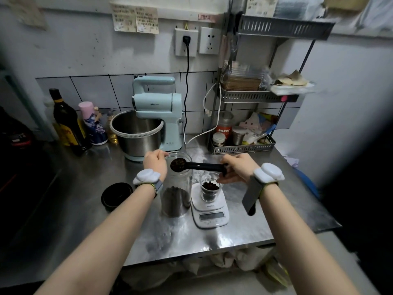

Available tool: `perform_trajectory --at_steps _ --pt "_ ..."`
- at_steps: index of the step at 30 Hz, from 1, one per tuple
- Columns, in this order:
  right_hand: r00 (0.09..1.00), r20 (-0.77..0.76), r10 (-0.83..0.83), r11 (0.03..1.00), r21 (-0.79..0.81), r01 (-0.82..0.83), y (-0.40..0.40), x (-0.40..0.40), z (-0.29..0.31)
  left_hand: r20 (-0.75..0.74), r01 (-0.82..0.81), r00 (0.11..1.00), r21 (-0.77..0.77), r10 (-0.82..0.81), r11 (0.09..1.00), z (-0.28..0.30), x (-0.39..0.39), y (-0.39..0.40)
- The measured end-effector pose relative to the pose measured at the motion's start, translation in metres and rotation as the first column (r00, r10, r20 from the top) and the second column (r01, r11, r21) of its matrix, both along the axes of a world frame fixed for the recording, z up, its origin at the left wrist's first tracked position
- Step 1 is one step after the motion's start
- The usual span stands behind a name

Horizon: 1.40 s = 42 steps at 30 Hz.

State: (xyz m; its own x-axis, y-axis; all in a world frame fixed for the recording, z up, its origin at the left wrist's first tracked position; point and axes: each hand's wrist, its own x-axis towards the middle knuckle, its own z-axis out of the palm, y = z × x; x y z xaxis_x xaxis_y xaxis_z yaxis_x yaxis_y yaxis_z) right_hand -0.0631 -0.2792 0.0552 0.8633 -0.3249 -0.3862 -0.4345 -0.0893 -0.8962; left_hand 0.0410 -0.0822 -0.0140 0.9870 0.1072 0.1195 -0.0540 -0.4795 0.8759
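Note:
A tall clear glass jar [177, 196] stands on the steel counter, its lower part filled with coffee beans. My left hand [154, 163] grips the jar's rim. My right hand [237, 168] holds the handle of a black measuring spoon [200, 166]. The spoon's bowl is full of beans and hovers over the jar's mouth. To the right of the jar, a small glass cup [209, 189] partly filled with beans sits on a white digital scale [210, 211].
The jar's black lid [116, 195] lies on the counter [234, 235] to the left. Behind stand a pale blue stand mixer [157, 111] with a steel bowl, a dark bottle [67, 124], a pink-capped can and a metal rack [242, 143] of containers.

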Motion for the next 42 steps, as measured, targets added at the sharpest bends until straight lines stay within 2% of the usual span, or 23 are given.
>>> perform_trajectory --at_steps 8,19,29,35,38,42 --pt "0.998 0.035 -0.048 0.987 0.154 0.042 -0.004 -0.015 -0.011 -0.019 -0.009 1.0 0.012 0.009 1.0 0.001 -0.002 0.001" --pt "0.986 0.085 -0.146 0.959 0.256 0.12 -0.031 -0.035 -0.005 -0.038 -0.001 0.999 0.058 0.003 0.998 -0.002 0.003 0.002" --pt "0.971 -0.004 -0.24 0.967 0.082 0.24 -0.059 -0.052 -0.036 -0.004 -0.033 0.999 0.061 0.033 0.998 0.0 -0.001 -0.001" --pt "0.984 -0.07 -0.165 0.982 -0.103 0.157 -0.062 -0.05 -0.045 -0.019 -0.035 0.999 0.055 0.036 0.998 -0.001 0.0 0.0" --pt "0.982 -0.063 -0.177 0.974 -0.152 0.166 -0.058 -0.048 -0.045 -0.021 -0.037 0.999 0.045 0.038 0.998 -0.001 0.001 -0.001" --pt "0.987 -0.028 -0.16 0.941 -0.305 0.144 -0.045 -0.045 -0.04 -0.019 -0.048 0.999 0.032 0.049 0.998 -0.001 0.0 -0.002"
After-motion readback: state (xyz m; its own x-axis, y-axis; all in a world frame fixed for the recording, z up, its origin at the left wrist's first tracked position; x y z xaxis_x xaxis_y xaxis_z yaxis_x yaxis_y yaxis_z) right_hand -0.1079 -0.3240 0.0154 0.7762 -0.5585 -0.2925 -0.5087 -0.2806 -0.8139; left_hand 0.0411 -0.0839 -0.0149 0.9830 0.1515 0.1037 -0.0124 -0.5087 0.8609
